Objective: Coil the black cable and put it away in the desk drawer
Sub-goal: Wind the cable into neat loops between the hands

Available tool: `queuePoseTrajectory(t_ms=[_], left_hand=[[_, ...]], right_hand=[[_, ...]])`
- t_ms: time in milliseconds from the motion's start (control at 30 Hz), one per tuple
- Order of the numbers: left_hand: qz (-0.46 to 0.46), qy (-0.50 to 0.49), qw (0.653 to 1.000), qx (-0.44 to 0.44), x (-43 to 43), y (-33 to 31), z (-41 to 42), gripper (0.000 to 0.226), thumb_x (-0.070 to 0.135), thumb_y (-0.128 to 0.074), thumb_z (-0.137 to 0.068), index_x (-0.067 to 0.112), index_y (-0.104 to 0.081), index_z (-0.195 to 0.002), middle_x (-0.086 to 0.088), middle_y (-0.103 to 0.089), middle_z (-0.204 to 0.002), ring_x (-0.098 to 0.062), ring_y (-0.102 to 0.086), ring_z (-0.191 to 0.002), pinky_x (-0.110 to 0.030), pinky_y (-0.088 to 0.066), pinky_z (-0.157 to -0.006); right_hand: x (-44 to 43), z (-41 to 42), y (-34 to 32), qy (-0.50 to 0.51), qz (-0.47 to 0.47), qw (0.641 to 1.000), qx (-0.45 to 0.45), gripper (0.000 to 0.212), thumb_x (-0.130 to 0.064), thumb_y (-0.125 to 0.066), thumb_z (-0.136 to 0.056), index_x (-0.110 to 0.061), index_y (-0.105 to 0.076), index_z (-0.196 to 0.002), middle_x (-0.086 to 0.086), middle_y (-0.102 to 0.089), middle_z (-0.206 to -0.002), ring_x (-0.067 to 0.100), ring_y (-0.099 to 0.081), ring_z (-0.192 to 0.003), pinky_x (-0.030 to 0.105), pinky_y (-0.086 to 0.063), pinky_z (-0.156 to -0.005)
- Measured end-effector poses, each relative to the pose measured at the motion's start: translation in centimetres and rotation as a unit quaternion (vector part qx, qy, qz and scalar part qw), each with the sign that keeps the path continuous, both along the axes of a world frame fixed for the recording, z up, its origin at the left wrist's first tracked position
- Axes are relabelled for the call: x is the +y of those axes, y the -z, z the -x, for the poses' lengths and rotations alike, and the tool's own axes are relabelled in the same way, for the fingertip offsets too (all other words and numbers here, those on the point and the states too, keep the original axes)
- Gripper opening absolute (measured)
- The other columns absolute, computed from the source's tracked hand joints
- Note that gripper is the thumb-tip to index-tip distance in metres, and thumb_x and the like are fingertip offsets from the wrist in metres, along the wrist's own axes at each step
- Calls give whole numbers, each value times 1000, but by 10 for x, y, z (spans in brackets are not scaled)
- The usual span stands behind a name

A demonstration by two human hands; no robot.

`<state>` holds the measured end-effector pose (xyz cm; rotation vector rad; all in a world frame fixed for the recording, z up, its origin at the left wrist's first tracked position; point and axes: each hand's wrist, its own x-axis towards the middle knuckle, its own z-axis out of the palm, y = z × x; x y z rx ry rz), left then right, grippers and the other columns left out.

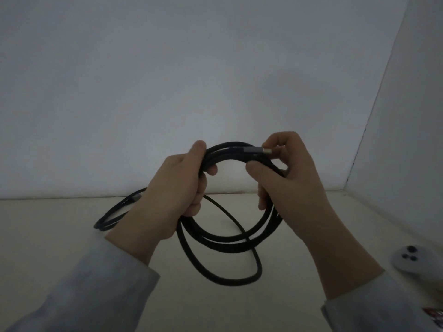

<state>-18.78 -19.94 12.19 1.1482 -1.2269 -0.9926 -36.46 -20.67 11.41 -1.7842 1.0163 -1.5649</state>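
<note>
The black cable (230, 240) hangs in several round loops above the pale desk top (60, 236). My left hand (172, 195) is closed around the left side of the coil. My right hand (287, 178) grips the coil's upper right and pinches the grey metal plug (257, 150) at one cable end between thumb and fingers. A longer loose loop sags below the coil. The other stretch of cable (112, 216) trails left on the desk behind my left wrist, ending in a second plug. No drawer is in view.
A white wall stands close behind the desk and another wall closes the right side. A grey round controller with dark buttons (410, 258) lies at the desk's right edge. A small colourful item (434, 319) shows at the bottom right corner.
</note>
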Motion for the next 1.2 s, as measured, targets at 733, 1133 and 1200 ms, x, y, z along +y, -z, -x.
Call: queuePoseTrajectory(t_ms=[733, 1133, 1200], left_hand=[[51, 73, 982, -170, 10, -5, -1, 48, 48, -42, -102, 17, -77, -92, -2, -80, -77, -17, -77, -70, -22, -56, -55], [101, 74, 986, -108, 10, -7, -5, 54, 63, -54, -77, 21, -73, -104, -5, -76, -72, -18, -69, -57, -25, -53, -53], [114, 67, 985, -112, 7, -3, -4, 49, 57, -61, -75, 20, -71, -105, -4, -75, -71, -17, -70, -58, -24, -54, -55]], right_hand=[[-10, 2, 6, 106, 50, 944, 309, 11, -26, -60, -97, -30, -69, -100, -8, -65, -69, 8, -62, -60, 28, -52, -60], [-8, 2, -1, 81, -77, 990, 89, 16, -30, -62, -99, -20, -70, -89, 1, -52, -56, 21, -61, -42, 29, -55, -50], [-9, 2, 0, 70, -115, 991, 17, 14, -29, -64, -98, -20, -71, -91, 4, -50, -61, 16, -56, -41, 39, -56, -58]])
